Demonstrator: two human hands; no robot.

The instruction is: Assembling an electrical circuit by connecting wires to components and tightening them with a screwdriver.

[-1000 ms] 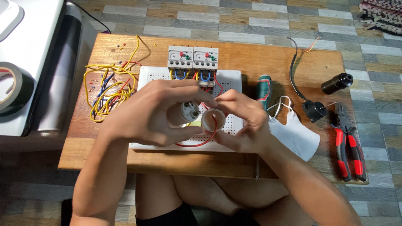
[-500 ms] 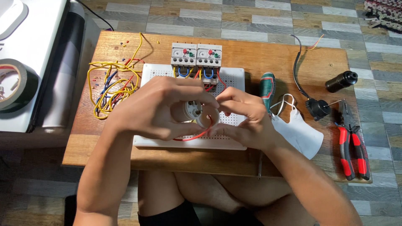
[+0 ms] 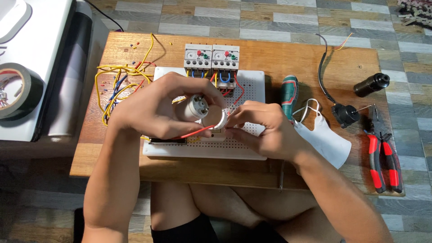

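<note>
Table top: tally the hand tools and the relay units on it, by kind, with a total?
Grey relay units: 2
Green-handled screwdriver: 1
Red-handled pliers: 2
Total: 5

Low wooden table (image 3: 288, 54); grey-brown tiled floor (image 3: 252, 18).

A home electrics bench set up on a tiled floor (image 3: 279, 27): the person sits at a low wooden table (image 3: 288, 54). Just beyond the fingers (image 3: 204, 96) stand two grey relay units (image 3: 211, 57) on a white perforated board (image 3: 252, 83); loose yellow and blue wires (image 3: 114, 87) lie left of them. To the fingers' right lie a green screwdriver (image 3: 289, 90) and, farther out, red-handled pliers (image 3: 382, 153); black tape (image 3: 18, 90) sits far left
</note>
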